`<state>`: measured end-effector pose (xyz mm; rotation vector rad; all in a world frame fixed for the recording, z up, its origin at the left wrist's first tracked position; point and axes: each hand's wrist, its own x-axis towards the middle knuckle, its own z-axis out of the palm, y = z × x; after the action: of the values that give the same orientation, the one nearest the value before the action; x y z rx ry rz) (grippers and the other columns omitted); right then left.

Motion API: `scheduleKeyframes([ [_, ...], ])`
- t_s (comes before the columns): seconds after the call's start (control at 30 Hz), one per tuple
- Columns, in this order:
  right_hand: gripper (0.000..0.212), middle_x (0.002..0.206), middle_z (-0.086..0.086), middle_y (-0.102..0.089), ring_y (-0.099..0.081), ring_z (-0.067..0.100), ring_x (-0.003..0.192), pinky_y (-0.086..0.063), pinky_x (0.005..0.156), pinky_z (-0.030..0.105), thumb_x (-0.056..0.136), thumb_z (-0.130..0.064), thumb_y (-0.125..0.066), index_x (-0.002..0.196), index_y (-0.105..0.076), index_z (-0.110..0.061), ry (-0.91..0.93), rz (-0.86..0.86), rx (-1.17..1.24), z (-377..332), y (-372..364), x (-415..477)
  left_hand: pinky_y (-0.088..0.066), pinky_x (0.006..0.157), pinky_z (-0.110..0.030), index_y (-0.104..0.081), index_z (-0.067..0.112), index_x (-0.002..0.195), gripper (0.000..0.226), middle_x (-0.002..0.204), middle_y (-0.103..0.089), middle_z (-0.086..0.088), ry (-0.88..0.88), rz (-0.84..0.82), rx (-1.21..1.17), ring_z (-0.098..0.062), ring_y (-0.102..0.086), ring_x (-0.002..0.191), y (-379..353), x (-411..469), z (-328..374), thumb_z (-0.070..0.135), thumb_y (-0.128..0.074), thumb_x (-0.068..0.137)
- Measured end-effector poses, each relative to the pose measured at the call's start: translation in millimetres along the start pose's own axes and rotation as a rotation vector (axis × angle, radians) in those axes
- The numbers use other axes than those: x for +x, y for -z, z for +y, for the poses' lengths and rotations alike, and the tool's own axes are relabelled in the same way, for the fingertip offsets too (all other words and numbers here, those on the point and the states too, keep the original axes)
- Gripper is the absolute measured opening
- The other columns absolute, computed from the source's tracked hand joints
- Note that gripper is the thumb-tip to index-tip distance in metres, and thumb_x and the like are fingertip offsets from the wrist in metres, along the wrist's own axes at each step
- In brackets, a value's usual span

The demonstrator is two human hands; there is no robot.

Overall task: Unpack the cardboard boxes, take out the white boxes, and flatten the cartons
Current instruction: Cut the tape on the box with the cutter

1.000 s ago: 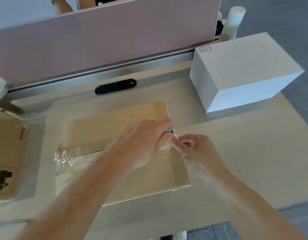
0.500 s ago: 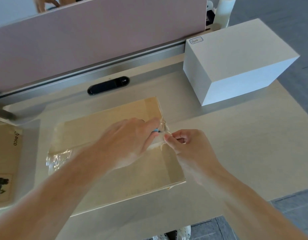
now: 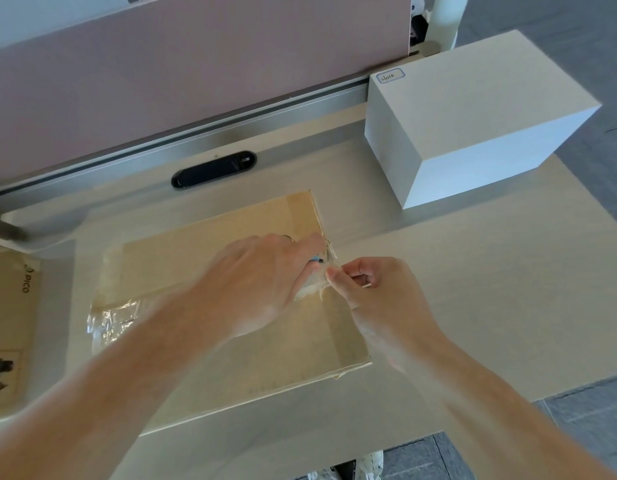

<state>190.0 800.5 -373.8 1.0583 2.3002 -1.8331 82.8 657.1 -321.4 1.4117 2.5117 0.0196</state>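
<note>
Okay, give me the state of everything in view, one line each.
Cardboard carton: flaps shut, on the desk, tape crinkled loose at left end.
White box: closed, upright on the desk.
Left hand: holds a small blue item against the carton.
Right hand: pinches tape at the carton's right edge.

- office workstation: pale wood bench (image 3: 473, 289) with pink divider panel (image 3: 196, 74) on metal rail
- black cable port (image 3: 214, 169) in bench
- grey tiled floor (image 3: 584, 427)
</note>
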Motion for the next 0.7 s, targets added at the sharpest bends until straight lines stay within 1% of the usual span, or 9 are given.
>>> scheduleKeyframes([
  [0.13, 0.025, 0.063, -0.012, -0.067, -0.056, -0.001, 0.052, -0.036, 0.051, 0.011, 0.093, -0.041, -0.073, 0.076, -0.077, -0.024, 0.014, 0.009, -0.011, 2.0, -0.1, 0.2, -0.028, 0.055, -0.031, -0.029, 0.036, 0.101, 0.026, 0.069, -0.037, 0.011, -0.023, 0.016, 0.125, -0.019, -0.045, 0.062, 0.8, 6.1, 4.1, 0.051, -0.007, 0.098],
  [0.2, 0.026, 0.063, -0.012, -0.067, -0.056, -0.001, 0.053, -0.037, 0.051, 0.011, 0.092, -0.043, -0.074, 0.075, -0.077, -0.024, 0.020, 0.012, -0.013, 2.2, -0.4, 0.2, -0.031, 0.058, -0.032, -0.036, 0.033, 0.106, 0.031, 0.070, -0.036, 0.010, -0.014, 0.001, 0.170, -0.020, -0.046, 0.064, 0.4, 10.2, 6.0, 0.049, -0.011, 0.100],
  [0.23, 0.027, 0.064, -0.012, -0.068, -0.056, -0.001, 0.053, -0.036, 0.052, 0.011, 0.092, -0.044, -0.074, 0.075, -0.077, -0.024, 0.020, 0.014, -0.014, 2.1, -0.6, 0.2, -0.033, 0.060, -0.033, -0.039, 0.032, 0.109, 0.027, 0.070, -0.036, 0.010, -0.011, -0.008, 0.180, -0.021, -0.046, 0.064, -0.2, 11.6, 5.5, 0.047, -0.017, 0.104],
  [0.3, 0.027, 0.064, -0.012, -0.069, -0.056, -0.001, 0.052, -0.036, 0.051, 0.011, 0.092, -0.044, -0.073, 0.074, -0.077, -0.024, 0.021, 0.020, -0.020, 2.5, -1.3, 0.3, -0.032, 0.058, -0.033, -0.037, 0.032, 0.107, 0.009, 0.070, -0.037, 0.009, -0.011, -0.018, 0.232, -0.020, -0.042, 0.059, -1.0, 14.9, 6.6, 0.040, -0.035, 0.109],
  [0.37, 0.028, 0.060, -0.016, -0.066, -0.056, -0.001, 0.051, -0.036, 0.049, 0.010, 0.093, -0.042, -0.072, 0.072, -0.075, -0.024, 0.036, 0.032, -0.040, 3.4, -1.3, -0.2, -0.027, 0.052, -0.031, -0.037, 0.031, 0.107, 0.010, 0.069, -0.037, 0.008, -0.004, -0.013, 0.271, -0.014, -0.036, 0.054, -0.7, 18.4, 9.7, 0.037, -0.044, 0.109],
  [0.43, 0.027, 0.059, -0.018, -0.066, -0.058, -0.001, 0.053, -0.037, 0.050, 0.010, 0.094, -0.038, -0.072, 0.071, -0.074, -0.024, 0.053, 0.037, -0.055, 3.6, -0.9, -1.4, -0.022, 0.049, -0.029, -0.037, 0.030, 0.108, 0.012, 0.069, -0.039, 0.007, -0.010, -0.031, 0.323, -0.013, -0.034, 0.052, -0.4, 23.4, 11.6, 0.035, -0.048, 0.108],
  [0.53, 0.027, 0.065, -0.016, -0.071, -0.063, 0.001, 0.060, -0.039, 0.053, 0.010, 0.094, -0.037, -0.072, 0.070, -0.074, -0.024, 0.058, 0.040, -0.053, 3.5, -1.0, -2.5, -0.018, 0.045, -0.028, -0.032, 0.031, 0.100, 0.022, 0.066, -0.037, 0.007, -0.049, 0.004, 0.360, -0.011, -0.033, 0.050, 1.4, 24.8, 10.8, 0.030, -0.053, 0.106],
  [0.63, 0.026, 0.066, -0.017, -0.071, -0.063, -0.001, 0.060, -0.040, 0.054, 0.009, 0.094, -0.035, -0.072, 0.070, -0.074, -0.024, 0.056, 0.040, -0.043, 2.8, -0.5, -2.8, -0.018, 0.044, -0.028, -0.041, 0.032, 0.108, 0.014, 0.065, -0.037, 0.007, -0.052, 0.003, 0.343, -0.010, -0.032, 0.048, 2.8, 15.9, 1.5, 0.025, -0.053, 0.105],
  [0.7, 0.025, 0.064, -0.018, -0.070, -0.061, -0.002, 0.059, -0.040, 0.054, 0.008, 0.094, -0.034, -0.073, 0.071, -0.075, -0.024, 0.056, 0.038, -0.031, 2.7, -0.6, -2.3, -0.020, 0.045, -0.027, -0.039, 0.035, 0.115, 0.017, 0.068, -0.042, 0.007, -0.032, -0.007, 0.325, -0.010, -0.033, 0.050, 2.1, 7.9, -10.2, 0.028, -0.052, 0.106],
])
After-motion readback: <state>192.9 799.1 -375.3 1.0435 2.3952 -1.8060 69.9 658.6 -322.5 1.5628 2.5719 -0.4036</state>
